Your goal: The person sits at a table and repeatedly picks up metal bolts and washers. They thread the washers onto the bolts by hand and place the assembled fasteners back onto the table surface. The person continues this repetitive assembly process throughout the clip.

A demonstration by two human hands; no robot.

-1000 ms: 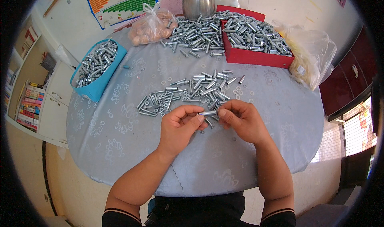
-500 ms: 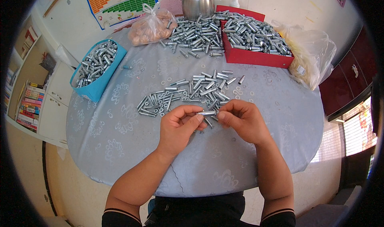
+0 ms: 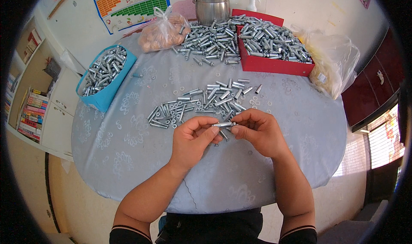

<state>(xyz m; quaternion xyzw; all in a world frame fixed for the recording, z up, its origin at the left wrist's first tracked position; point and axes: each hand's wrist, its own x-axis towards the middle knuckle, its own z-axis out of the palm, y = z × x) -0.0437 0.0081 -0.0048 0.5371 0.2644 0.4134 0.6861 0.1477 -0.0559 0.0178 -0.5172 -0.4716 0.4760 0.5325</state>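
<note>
A silver expansion bolt [image 3: 222, 125] lies nearly level between my two hands, above the near edge of the loose parts. My left hand [image 3: 192, 140] pinches its left end between thumb and fingers. At its right end, the thumb and fingertips of my right hand [image 3: 261, 132] close around the tip and partly hide it. Just beyond my hands a spread of metal sleeves, bolts and nuts [image 3: 182, 108] covers the middle of the table. Flat washers [image 3: 269, 103] lie scattered around it. Another bolt [image 3: 223, 135] rests beneath the held one.
On the grey tablecloth [image 3: 124, 158], a blue box [image 3: 98, 102] of bolts stands left. A red box [image 3: 277, 67] heaped with bolts stands back right, beside a bolt pile [image 3: 210, 40]. Plastic bags [image 3: 165, 32] and a steel pot [image 3: 213, 7] are behind; another bag [image 3: 337, 70] sits right.
Both hands keep hold of the expansion bolt. My right fingers have shifted slightly at its right end, and the bolt sits a little lower in view. The surrounding piles look unchanged.
</note>
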